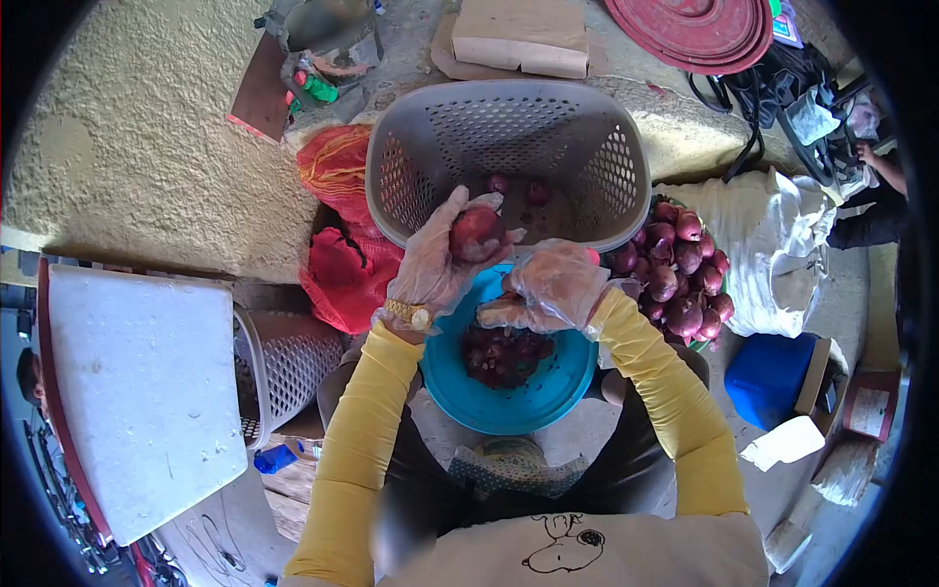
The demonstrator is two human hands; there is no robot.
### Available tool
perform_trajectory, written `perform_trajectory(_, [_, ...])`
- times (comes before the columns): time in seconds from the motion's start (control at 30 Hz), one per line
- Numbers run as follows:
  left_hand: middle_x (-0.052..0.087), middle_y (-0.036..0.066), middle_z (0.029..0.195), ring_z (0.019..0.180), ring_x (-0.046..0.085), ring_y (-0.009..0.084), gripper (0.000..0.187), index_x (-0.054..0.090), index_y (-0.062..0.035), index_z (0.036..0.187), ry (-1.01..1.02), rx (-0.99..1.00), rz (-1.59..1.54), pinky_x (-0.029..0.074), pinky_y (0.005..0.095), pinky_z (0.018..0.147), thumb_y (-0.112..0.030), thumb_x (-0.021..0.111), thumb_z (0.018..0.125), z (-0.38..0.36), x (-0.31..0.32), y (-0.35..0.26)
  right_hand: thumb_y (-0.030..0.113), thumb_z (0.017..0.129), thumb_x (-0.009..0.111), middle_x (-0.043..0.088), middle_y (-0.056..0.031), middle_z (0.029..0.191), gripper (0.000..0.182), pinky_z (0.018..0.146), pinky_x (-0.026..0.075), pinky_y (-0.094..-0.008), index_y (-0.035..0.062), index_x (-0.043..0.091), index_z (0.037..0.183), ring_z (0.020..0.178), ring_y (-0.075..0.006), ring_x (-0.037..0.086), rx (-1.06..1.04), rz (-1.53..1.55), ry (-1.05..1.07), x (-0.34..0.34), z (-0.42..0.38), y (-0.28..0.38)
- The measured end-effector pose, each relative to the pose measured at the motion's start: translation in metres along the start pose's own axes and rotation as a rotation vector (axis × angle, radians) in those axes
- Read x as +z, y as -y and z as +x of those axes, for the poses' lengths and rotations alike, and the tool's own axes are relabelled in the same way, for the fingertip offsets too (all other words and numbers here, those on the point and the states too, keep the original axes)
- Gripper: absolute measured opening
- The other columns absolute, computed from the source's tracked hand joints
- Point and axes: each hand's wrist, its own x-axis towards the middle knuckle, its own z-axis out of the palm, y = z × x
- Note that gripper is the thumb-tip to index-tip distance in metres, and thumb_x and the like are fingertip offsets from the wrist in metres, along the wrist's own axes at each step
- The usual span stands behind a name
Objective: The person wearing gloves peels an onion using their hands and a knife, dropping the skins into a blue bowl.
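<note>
A red onion [477, 235] rests in my left hand [440, 252], which wears a clear plastic glove and is closed around it, just over the near rim of the grey basket [509, 93]. My right hand [553, 286], gloved too, hovers over the turquoise basin [445, 386] with its fingers curled. A small pinkish-red bit shows at its upper edge, but what the fingers hold is hidden. Dark onion skins [504, 357] lie in the basin. Inside the basket are two red onions, one of them a whole onion [537, 193] on its floor.
Many red onions [683, 256] are piled right of the basin, beside a white sack [773, 245]. Red mesh bags [342, 264] lie to the left, near another basket [298, 362] and a white-topped table [137, 382]. A blue container [768, 380] stands right. Another person's hand [866, 154] shows far right.
</note>
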Motion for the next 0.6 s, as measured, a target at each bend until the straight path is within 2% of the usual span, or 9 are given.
perform_trajectory(0.07, [0.067,0.018,0.117,0.101,0.069,0.0387,0.044,0.061,0.0045,0.125,-0.02,0.001,0.023,0.064,0.0486,0.087,-0.033,0.066,0.104,0.002,-0.001,0.0,0.08,0.075,0.07,0.07,-0.0122,0.073,0.066,0.072,0.055,-0.0465,0.0139,0.076,0.076,0.076,-0.0362,0.07,-0.02,-0.008,-0.01,-0.005,0.0,-0.001])
perform_trajectory(0.13, [0.068,0.018,0.115,0.103,0.069,0.0382,0.043,0.06,0.0044,0.126,0.006,0.138,0.05,0.065,0.0506,0.086,-0.031,0.068,0.103,0.007,-0.004,0.004,0.08,0.074,0.07,0.07,-0.0119,0.075,0.067,0.073,0.054,-0.0462,0.0142,0.076,0.077,0.077,-0.0357,0.07,-0.041,-0.015,-0.021,-0.013,0.001,0.002])
perform_trajectory(0.23, [0.069,0.018,0.112,0.104,0.069,0.0371,0.04,0.062,0.0049,0.123,-0.045,0.169,0.049,0.064,0.0534,0.088,-0.029,0.068,0.102,0.002,0.0,0.004,0.081,0.073,0.072,0.071,-0.0116,0.078,0.068,0.074,0.054,-0.0469,0.0133,0.077,0.08,0.08,-0.0364,0.07,-0.004,0.004,0.068,-0.022,0.003,0.003])
perform_trajectory(0.33, [0.069,0.018,0.111,0.099,0.071,0.035,0.039,0.064,0.0066,0.12,-0.021,0.133,0.038,0.064,0.0531,0.09,-0.027,0.068,0.102,0.001,0.003,0.005,0.081,0.071,0.073,0.07,-0.0128,0.079,0.07,0.076,0.054,-0.0483,0.0125,0.077,0.084,0.083,-0.0377,0.07,0.111,0.138,-0.037,-0.02,0.004,-0.002])
perform_trajectory(0.4, [0.07,0.018,0.109,0.095,0.071,0.0324,0.038,0.064,0.0075,0.12,0.004,0.064,0.036,0.064,0.0513,0.09,-0.026,0.067,0.102,0.002,-0.004,0.005,0.074,0.072,0.078,0.067,-0.0157,0.071,0.067,0.071,0.051,-0.0492,0.0089,0.075,0.087,0.074,-0.0399,0.067,0.121,0.107,-0.326,-0.018,0.001,-0.005])
perform_trajectory(0.47, [0.071,0.018,0.107,0.09,0.071,0.0298,0.038,0.065,0.0084,0.12,0.029,-0.001,0.036,0.064,0.0496,0.09,-0.025,0.066,0.103,0.005,-0.01,0.005,0.073,0.072,0.079,0.067,-0.0168,0.071,0.067,0.071,0.051,-0.0497,0.0077,0.074,0.087,0.074,-0.0407,0.067,0.19,0.148,-0.301,-0.024,0.001,-0.005])
perform_trajectory(0.53, [0.072,0.016,0.103,0.08,0.07,0.0226,0.039,0.064,0.0097,0.123,0.061,-0.092,-0.113,0.064,0.0456,0.087,-0.024,0.063,0.104,0.006,-0.01,0.007,0.073,0.072,0.08,0.066,-0.0179,0.071,0.068,0.071,0.051,-0.0502,0.0065,0.073,0.086,0.074,-0.0414,0.066,0.26,0.193,-0.272,-0.022,0.001,-0.009])
perform_trajectory(0.57, [0.072,0.016,0.103,0.08,0.07,0.0226,0.039,0.064,0.0097,0.123,0.062,-0.092,-0.113,0.064,0.0456,0.087,-0.024,0.063,0.104,0.007,-0.011,0.009,0.072,0.072,0.08,0.066,-0.0186,0.072,0.068,0.07,0.05,-0.0503,0.0062,0.073,0.086,0.074,-0.0418,0.066,0.214,0.129,-0.352,-0.014,0.001,-0.015])
perform_trajectory(0.6, [0.073,0.016,0.104,0.077,0.068,0.0196,0.039,0.064,0.0097,0.123,0.036,-0.065,-0.103,0.064,0.0414,0.084,-0.025,0.062,0.104,0.007,-0.012,0.012,0.071,0.071,0.081,0.065,-0.0194,0.072,0.067,0.069,0.05,-0.0503,0.0059,0.073,0.085,0.075,-0.0423,0.066,0.168,0.064,-0.431,-0.011,0.001,-0.018])
